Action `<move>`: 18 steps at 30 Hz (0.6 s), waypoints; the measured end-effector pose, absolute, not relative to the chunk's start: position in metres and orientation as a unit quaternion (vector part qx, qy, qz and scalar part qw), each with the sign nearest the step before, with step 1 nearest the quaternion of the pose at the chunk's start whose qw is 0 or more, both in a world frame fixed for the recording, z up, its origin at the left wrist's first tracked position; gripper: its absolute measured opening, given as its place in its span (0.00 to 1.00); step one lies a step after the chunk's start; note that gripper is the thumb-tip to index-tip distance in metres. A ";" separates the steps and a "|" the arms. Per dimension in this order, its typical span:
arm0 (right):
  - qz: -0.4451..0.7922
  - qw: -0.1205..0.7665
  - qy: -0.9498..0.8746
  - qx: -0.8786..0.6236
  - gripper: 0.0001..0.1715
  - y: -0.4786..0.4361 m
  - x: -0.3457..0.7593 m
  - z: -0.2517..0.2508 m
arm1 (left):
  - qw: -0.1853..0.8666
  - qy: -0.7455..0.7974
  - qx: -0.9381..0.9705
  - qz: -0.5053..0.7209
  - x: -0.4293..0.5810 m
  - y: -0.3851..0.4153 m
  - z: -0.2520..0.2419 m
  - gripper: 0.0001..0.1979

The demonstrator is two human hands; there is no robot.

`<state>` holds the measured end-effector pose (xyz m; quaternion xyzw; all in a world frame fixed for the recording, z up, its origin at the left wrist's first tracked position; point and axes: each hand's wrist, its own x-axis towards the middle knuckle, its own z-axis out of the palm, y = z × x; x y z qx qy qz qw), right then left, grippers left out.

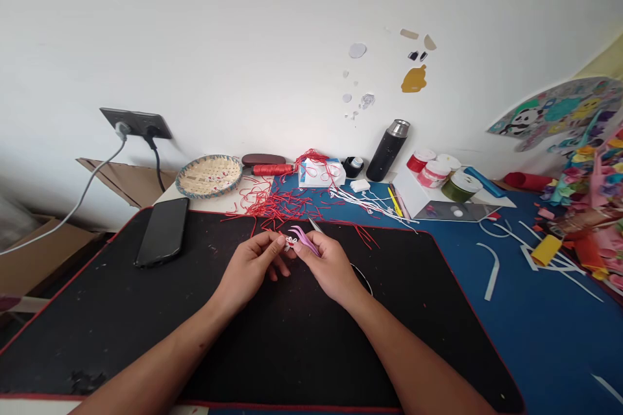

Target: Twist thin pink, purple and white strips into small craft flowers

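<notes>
Fingertips (279,244) partly hide the red-and-white piece (291,242) — details too small to tell — and colourful decorations (602,189) (far right) run out of view.

No text, label or number seems readable in this rather soft view.

We see purple tweezers (311,244), a white-and-red piece (291,242) and a black mat (413,298) edged in red. At far left, the basket (202,169) shows a straw-coloured weave trimmed blue-grey; the far threads (277,203) are red, the right tabletop (460,248) blue.
</notes>
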<state>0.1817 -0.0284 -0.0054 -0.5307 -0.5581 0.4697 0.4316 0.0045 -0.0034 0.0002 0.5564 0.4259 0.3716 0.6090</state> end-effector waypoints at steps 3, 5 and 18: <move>0.464 0.429 -0.562 -0.534 0.16 -0.028 0.182 -0.006 | 0.596 0.433 0.567 0.369 0.005 -0.004 0.002 0.21; 0.459 0.425 -0.565 -0.538 0.16 -0.028 0.182 -0.007 | 0.585 0.435 0.578 0.367 0.005 -0.004 0.002 0.21; 0.451 0.415 -0.570 -0.547 0.17 -0.030 0.181 -0.003 | 0.547 0.457 0.594 0.374 0.001 -0.002 -0.003 0.21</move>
